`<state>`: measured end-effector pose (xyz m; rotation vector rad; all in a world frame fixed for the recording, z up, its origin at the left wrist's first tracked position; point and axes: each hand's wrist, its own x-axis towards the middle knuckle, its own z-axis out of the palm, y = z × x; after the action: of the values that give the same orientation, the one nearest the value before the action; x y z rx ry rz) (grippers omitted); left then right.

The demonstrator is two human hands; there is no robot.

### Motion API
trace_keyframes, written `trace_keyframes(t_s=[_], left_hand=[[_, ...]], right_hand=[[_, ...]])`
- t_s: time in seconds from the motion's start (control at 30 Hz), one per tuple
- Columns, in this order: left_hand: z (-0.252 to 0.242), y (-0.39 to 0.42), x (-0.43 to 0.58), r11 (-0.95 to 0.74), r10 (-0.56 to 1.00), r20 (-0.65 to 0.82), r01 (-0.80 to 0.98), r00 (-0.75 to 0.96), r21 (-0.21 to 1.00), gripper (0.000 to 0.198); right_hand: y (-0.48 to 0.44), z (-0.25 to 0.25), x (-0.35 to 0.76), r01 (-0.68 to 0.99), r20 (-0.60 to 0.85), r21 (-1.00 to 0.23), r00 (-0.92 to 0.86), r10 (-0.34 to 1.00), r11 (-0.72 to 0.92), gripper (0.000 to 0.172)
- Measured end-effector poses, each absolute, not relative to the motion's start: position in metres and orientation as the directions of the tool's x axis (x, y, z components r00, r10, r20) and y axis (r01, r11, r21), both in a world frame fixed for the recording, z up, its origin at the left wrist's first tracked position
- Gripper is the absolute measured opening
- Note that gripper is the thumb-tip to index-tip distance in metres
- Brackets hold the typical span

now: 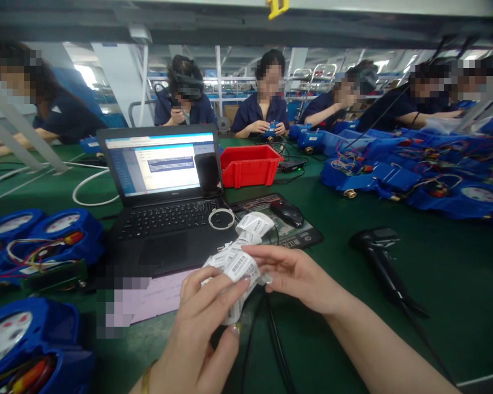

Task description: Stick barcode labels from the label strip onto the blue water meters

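At the dial's centre, the strip of barcode labels (241, 266) is held in the half-curled left hand (203, 320) above the table (332, 323); its edge is touched by the loosely curved right hand (306, 276) (whether anything is pinched there cannot be told). The strip is apparently being sorted through, and a light pinch seems called for. A scanner (380, 265) is seen at three o'clock.

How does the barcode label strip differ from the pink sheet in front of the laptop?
The label strip is white; the sheet is pale pink. The label strip curls, while the sheet lies flat. The left hand holds the label strip; the sheet rests by the laptop. Both look thin, like paper.
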<state>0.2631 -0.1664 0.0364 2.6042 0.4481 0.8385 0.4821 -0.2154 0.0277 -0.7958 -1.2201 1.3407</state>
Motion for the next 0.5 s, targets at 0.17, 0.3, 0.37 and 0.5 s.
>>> trace_keyframes(t_s=[0.17, 0.3, 0.37, 0.5], left_hand=[[0.035, -0.162, 0.259, -0.676, 0.618, 0.447, 0.147, 0.647, 0.722, 0.045], [0.034, -0.157, 0.257, -0.451, 0.773, 0.355, 0.063, 0.526, 0.89, 0.041], [0.033, -0.155, 0.256, -0.41, 0.803, 0.341, 0.038, 0.489, 0.911, 0.041], [0.035, -0.157, 0.257, -0.434, 0.8, 0.361, 0.048, 0.479, 0.899, 0.041]], right_hand=[[-0.216, 0.025, 0.479, -0.253, 0.142, -0.964, -0.23, 0.963, 0.082, 0.049], [-0.215, 0.023, 0.477, -0.105, 0.11, -0.99, -0.173, 0.979, 0.093, 0.048], [-0.214, 0.022, 0.477, -0.009, 0.12, -0.993, -0.097, 0.988, 0.119, 0.044], [-0.214, 0.022, 0.475, 0.091, 0.195, -0.978, 0.051, 0.979, 0.19, 0.031]])
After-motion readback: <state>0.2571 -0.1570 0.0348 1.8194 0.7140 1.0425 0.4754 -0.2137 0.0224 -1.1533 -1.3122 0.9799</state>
